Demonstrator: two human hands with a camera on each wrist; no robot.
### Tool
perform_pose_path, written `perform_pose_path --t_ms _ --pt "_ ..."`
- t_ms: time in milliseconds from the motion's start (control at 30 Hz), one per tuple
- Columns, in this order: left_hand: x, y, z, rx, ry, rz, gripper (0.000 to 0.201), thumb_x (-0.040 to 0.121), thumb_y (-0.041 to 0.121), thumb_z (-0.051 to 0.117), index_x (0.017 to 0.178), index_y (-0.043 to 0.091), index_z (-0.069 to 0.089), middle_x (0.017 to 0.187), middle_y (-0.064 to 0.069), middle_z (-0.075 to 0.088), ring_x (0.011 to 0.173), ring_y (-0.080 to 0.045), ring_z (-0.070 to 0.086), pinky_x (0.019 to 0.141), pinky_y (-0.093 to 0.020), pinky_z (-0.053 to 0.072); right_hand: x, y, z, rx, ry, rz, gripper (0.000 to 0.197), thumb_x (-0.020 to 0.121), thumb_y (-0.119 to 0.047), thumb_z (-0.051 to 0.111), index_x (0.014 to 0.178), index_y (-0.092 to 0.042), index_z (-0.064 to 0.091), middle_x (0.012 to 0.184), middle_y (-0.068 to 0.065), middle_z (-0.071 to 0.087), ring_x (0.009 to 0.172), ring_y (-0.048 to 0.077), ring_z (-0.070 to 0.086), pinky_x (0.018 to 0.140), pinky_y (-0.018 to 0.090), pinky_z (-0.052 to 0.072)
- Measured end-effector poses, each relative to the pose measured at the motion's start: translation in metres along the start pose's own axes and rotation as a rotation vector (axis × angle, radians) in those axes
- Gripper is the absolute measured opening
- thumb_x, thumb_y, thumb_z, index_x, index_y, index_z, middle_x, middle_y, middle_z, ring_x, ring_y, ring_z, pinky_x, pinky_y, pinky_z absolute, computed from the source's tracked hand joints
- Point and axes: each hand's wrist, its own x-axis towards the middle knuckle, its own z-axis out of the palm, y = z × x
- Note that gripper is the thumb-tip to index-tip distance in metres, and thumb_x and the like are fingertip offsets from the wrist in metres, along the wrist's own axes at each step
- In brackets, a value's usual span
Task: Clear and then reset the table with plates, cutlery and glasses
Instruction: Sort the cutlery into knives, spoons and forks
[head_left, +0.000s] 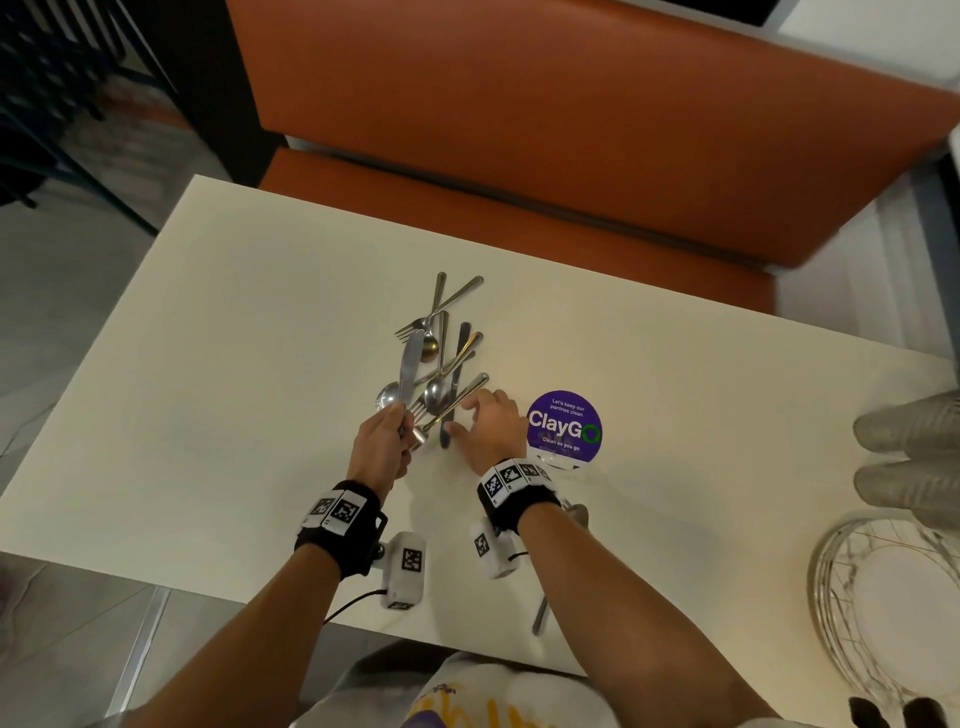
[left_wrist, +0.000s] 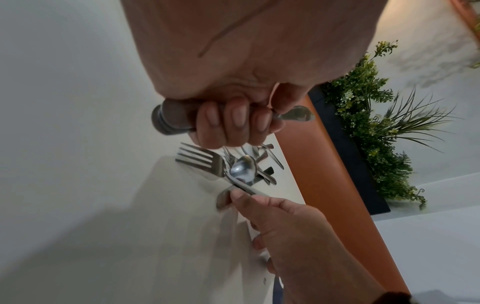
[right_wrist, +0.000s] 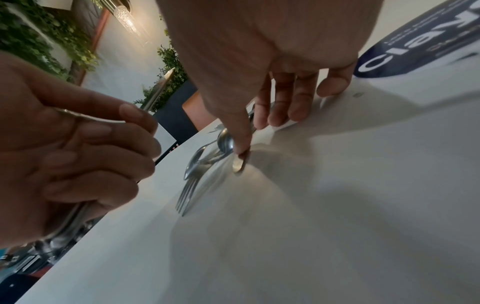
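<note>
A heap of forks, spoons and knives, the cutlery pile (head_left: 441, 364), lies mid-table. My left hand (head_left: 387, 434) grips a table knife (head_left: 408, 364) by its handle, blade pointing away from me; the left wrist view shows the fingers (left_wrist: 233, 121) curled round the handle (left_wrist: 174, 119). My right hand (head_left: 462, 415) is at the near edge of the pile, where thumb and fingertips pinch the near end of a silver cutlery handle (right_wrist: 237, 166) beside a fork (right_wrist: 188, 191) and a spoon (left_wrist: 242, 169).
A round purple ClayGo sign (head_left: 563, 423) stands just right of my right hand. Upturned glasses (head_left: 909, 441) and a stack of plates (head_left: 883, 587) sit at the table's right end. Another piece of cutlery (head_left: 543, 613) lies under my right forearm. An orange bench (head_left: 519, 156) runs along the far side.
</note>
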Motion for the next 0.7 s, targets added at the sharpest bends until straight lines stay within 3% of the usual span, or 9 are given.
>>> perform_pose_path --t_ms 300,433,700 --pt "0.001 -0.004 -0.001 0.008 0.001 -0.001 0.033 0.103 0.026 0.040 0.070 0.021 0.044 0.057 0.006 0.036 0.044 -0.010 0.024 0.037 -0.018 0.021 -0.006 0.007 -0.007 0.052 -0.013 0.130 0.023 0.094 -0.025 0.066 0.111 -0.011 0.062 0.120 0.006 0.051 0.110 0.026 0.055 0.096 0.044 0.051" --pt "-0.001 -0.002 0.006 0.021 -0.011 -0.001 0.032 0.103 0.025 0.040 0.071 0.021 0.044 0.056 0.006 0.037 0.041 -0.007 0.026 0.035 -0.019 0.022 -0.009 0.013 -0.008 0.004 -0.042 0.147 0.035 0.090 -0.030 0.072 0.114 -0.007 0.061 0.121 0.009 0.051 0.112 0.025 0.054 0.098 0.040 0.050" --pt "-0.007 -0.004 0.012 0.024 -0.033 0.006 0.035 0.106 0.031 0.039 0.074 0.021 0.045 0.056 0.007 0.037 0.042 -0.008 0.025 0.036 -0.019 0.022 -0.008 0.006 -0.010 -0.127 -0.060 0.178 0.036 0.096 -0.031 0.064 0.116 -0.001 0.062 0.121 0.014 0.054 0.114 0.028 0.053 0.102 0.040 0.048"
